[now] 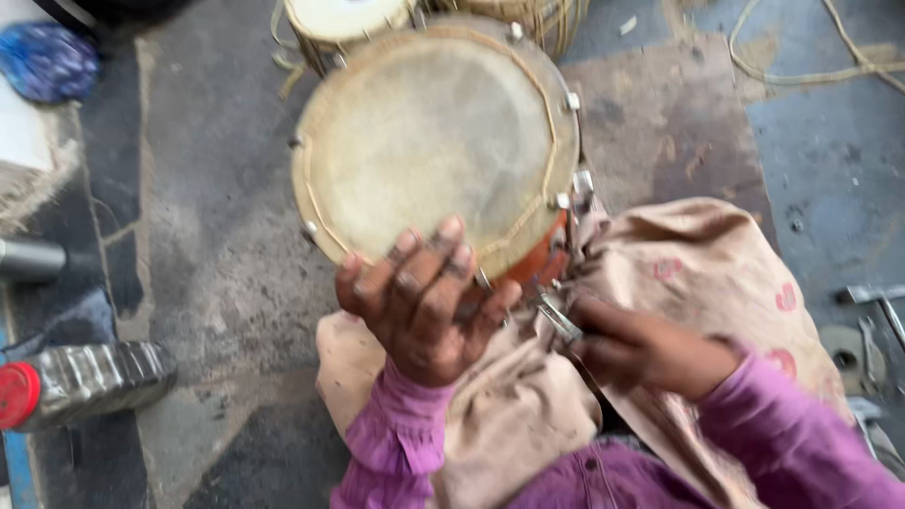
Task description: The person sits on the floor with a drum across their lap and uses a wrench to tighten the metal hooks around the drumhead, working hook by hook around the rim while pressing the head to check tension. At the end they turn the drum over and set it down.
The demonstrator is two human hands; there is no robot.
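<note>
Drum, round, pale skin head laced with cord over an orange-brown shell point(434, 141): it lies tilted against your lap on a beige cloth with faded red marks point(698, 283), head facing up toward the camera.

Your left hand point(419, 302) is spread, fingers fanned and curled over the near rim of the drum, fingertips resting on the edge of the skin. Your right hand point(650, 349) is closed around a small metal spanner-like tool point(558, 319) set against the metal tuning lugs point(571, 102) at the shell's lower right side.

Handling, as a judgement: the shell looks rigid and moderately heavy; the skin is taut, thin and easily dented, so hold by the rim and shell, not the membrane. The lugs look hard and a little snaggy.

Outward: grey worn floor point(217, 236); a clear plastic bottle with a red cap point(85, 382) lying at left; a second drum point(339, 24) behind; loose metal tools point(877, 311) at right.

Hard to make out: motion blur softens the whole frame; the tool's head and the lug it meets are hidden between hand and shell; the far drums are cut off at the top edge.
</note>
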